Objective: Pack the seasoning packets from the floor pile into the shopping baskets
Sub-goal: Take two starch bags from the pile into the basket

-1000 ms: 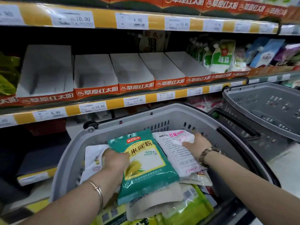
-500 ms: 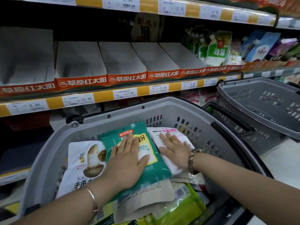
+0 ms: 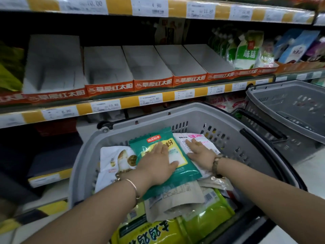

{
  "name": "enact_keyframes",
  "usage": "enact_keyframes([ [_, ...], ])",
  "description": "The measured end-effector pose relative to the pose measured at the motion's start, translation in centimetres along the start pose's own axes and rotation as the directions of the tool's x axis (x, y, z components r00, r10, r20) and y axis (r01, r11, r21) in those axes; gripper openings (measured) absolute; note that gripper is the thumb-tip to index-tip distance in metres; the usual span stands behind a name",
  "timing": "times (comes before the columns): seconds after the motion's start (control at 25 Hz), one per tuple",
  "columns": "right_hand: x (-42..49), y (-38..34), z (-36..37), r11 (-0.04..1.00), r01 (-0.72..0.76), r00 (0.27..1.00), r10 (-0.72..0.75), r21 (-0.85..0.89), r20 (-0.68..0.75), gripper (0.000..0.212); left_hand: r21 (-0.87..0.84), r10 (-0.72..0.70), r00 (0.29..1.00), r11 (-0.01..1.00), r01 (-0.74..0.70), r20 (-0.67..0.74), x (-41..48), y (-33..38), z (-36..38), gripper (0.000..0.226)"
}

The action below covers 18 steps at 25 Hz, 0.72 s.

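head view shows both hands inside the near basket, laid flat with straight fingers and gripping nothing. the left hand presses on the teal packet, and the right hand presses on the white packet with pink print, which lies just beside it and partly under its edge. around them lie more seasoning packets: a white mushroom packet to the left, a tan pouch below the teal one, and yellow-green packets nearest the camera. they overlap loosely and come close to the rim on the near side. the step in hand looks like flattening and settling the load, not placing a new item. the floor pile is out of view, so i cannot tell how many packets are left. the second basket stands to the right against the shelf, and what shows of it looks empty. next, the hands would need to lift off the top layer and go back down for more packets. since the near basket seems almost full, further packets probably belong in the second basket, or the slippery top packets may slide out.
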State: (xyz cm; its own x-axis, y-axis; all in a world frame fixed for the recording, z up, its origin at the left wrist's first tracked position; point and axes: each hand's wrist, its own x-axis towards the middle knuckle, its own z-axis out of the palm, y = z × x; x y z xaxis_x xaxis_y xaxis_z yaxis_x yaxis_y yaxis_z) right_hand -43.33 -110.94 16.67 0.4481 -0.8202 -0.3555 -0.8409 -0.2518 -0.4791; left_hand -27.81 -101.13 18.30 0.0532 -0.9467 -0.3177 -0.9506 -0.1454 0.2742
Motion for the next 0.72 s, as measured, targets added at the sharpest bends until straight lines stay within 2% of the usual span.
enact_keyframes([
  [0.04,-0.5,-0.8,-0.1,0.985,0.016,0.997,-0.004,0.174,-0.073,0.052,-0.016,0.010,1.000,1.000,-0.010,-0.020,-0.9,-0.4,-0.7,0.066],
  [0.08,-1.1,-1.7,-0.2,0.962,0.059,0.988,-0.018,0.267,-0.153,0.050,-0.044,0.024,0.997,0.999,-0.027,-0.072,-1.8,-0.7,-1.5,0.057],
  [0.12,-1.9,-2.9,-0.3,0.954,0.113,0.975,-0.053,0.277,-0.216,0.050,-0.077,0.032,0.989,0.996,-0.044,-0.144,-2.9,-1.1,-2.1,0.049],
  [0.24,-3.8,-7.4,0.3,0.955,0.254,0.946,-0.212,0.155,-0.246,0.050,-0.158,0.019,0.937,0.984,-0.078,-0.347,-6.5,-3.1,-3.9,0.044],
  [0.36,-5.4,-12.9,1.8,0.931,0.360,0.909,-0.333,0.068,-0.249,0.051,-0.247,-0.055,0.882,0.966,-0.071,-0.468,-10.2,-6.4,-5.3,0.044],
  [0.48,-6.8,-18.6,4.5,0.887,0.458,0.867,-0.461,-0.062,-0.188,0.053,-0.325,-0.175,0.837,0.946,-0.004,-0.519,-14.6,-11.4,-5.7,0.045],
  [0.6,-7.9,-24.5,8.0,0.783,0.585,0.783,-0.613,-0.211,-0.107,0.054,-0.417,-0.322,0.785,0.904,0.090,-0.530,-19.3,-17.4,-5.0,0.044],
  [0.72,-8.8,-30.7,12.7,0.688,0.681,0.708,-0.706,-0.252,-0.014,0.054,-0.513,-0.481,0.713,0.836,0.196,-0.510,-24.6,-23.6,-3.1,0.043],
])
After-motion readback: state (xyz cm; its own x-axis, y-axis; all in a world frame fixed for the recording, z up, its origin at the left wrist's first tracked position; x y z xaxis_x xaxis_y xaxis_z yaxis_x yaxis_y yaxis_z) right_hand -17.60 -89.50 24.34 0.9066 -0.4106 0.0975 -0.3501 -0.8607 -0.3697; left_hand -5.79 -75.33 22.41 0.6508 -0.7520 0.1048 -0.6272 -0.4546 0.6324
